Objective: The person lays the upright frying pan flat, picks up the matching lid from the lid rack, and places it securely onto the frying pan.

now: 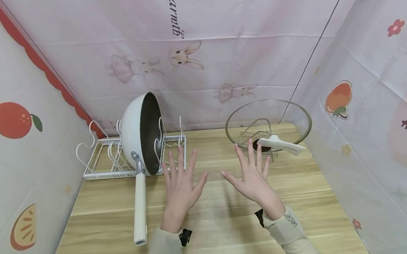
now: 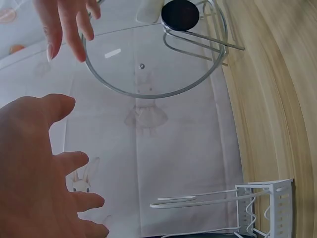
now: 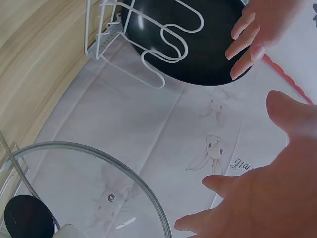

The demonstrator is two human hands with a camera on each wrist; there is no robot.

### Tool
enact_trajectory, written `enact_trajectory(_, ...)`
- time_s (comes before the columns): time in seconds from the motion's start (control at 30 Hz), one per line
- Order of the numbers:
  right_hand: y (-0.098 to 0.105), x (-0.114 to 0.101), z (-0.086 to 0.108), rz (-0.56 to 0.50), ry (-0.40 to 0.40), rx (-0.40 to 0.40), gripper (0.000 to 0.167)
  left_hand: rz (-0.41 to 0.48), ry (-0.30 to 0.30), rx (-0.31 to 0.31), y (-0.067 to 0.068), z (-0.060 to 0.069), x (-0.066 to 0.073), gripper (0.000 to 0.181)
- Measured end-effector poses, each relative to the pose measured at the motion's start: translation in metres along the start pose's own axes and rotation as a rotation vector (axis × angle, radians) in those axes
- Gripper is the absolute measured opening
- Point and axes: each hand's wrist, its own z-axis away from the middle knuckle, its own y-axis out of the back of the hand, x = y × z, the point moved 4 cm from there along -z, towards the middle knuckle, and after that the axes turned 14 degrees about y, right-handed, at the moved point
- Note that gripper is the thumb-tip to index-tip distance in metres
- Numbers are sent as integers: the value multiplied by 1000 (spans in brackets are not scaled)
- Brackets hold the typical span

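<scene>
Item: one white wok [image 1: 130,127], on edge in a white wire dish rack [image 1: 103,175] at the left of the wood-grain tabletop [image 1: 217,231], its long cream handle [image 1: 140,208] jutting to the front. We judged it stiff and fairly weighty, best taken by that handle, with the rim steadied.
Item: one glass lid [image 1: 267,113], metal-rimmed, propped on edge in a wire stand [image 1: 272,156] at the right. We rated it rigid, slippery and breakable, to be held by opposite sides of the rim.
Item: one left hand [image 1: 180,186], fingers spread, nearest the rack; one right hand [image 1: 253,178], likewise spread, near the lid; we saw neither gripping anything
</scene>
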Motion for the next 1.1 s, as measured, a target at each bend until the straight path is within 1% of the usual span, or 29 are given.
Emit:
enact_trajectory(0.07,0,-2,0,-28,-4,-2,94,15,-7,7,3,1,1,72)
enact_trajectory(0.17,1,-3,1,-70,-11,-8,93,51,-8,-4,6,1,1,71)
enact_trajectory(0.33,0,-5,0,-162,-20,-12,92,170,5,-33,8,3,-1,69)
enact_trajectory(0.5,-1,-7,0,-291,-38,8,94,289,27,-37,10,4,-5,66)
enact_trajectory(0.6,-1,-9,0,-370,-52,23,94,322,33,-34,10,3,-9,65)
enact_trajectory(0.67,-1,-11,0,-418,-59,30,94,341,39,-44,10,2,-12,64)
enact_trajectory(0.77,-1,-13,-1,-470,-47,47,92,376,51,-76,10,2,-16,62)
enact_trajectory(0.87,-2,-15,-1,-524,-25,64,90,414,71,-128,8,2,-21,61)
enact_trajectory(1.0,-3,-19,-3,-607,7,84,85,470,107,-190,4,2,-29,57)
enact_trajectory(1.1,-5,-22,-4,-678,8,83,83,527,137,-232,-1,2,-35,55)
